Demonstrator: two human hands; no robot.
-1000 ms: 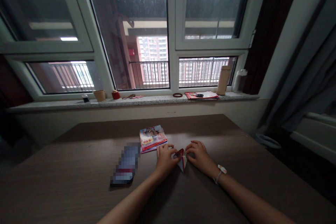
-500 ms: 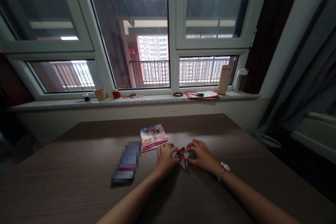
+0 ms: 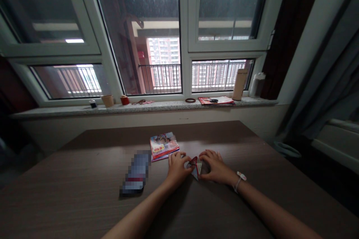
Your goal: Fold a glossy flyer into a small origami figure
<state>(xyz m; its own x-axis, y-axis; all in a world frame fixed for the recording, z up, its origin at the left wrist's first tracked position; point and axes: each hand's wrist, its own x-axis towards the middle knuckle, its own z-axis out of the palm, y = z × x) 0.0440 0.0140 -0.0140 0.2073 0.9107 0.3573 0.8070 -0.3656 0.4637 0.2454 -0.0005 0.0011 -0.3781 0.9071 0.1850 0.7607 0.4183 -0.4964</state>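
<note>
A small folded piece of printed paper (image 3: 195, 172), red, white and pale, stands between my two hands just above the brown table (image 3: 92, 179). My left hand (image 3: 178, 165) pinches its left side between thumb and fingers. On the other side, the thumb and curled fingers of my right hand (image 3: 215, 168) close on its right edge. The fingertips hide part of the folds. Just behind my left hand lies a stack of colourful printed leaflets (image 3: 164, 144), and a blurred-out phone-like dark object (image 3: 136, 175) rests to its left.
Along the windowsill (image 3: 165, 106) stand a paper cup (image 3: 107, 101), a red spool (image 3: 124, 100), scissors (image 3: 139, 102), a brown ring (image 3: 190, 100), red-and-white papers (image 3: 220, 100), a tan bottle (image 3: 239, 85) and a clear bottle (image 3: 257, 85).
The right hand's fingers have shifted slightly on the folded paper, and the paper has turned a little, showing more of its pale right face. The left hand has barely moved.
</note>
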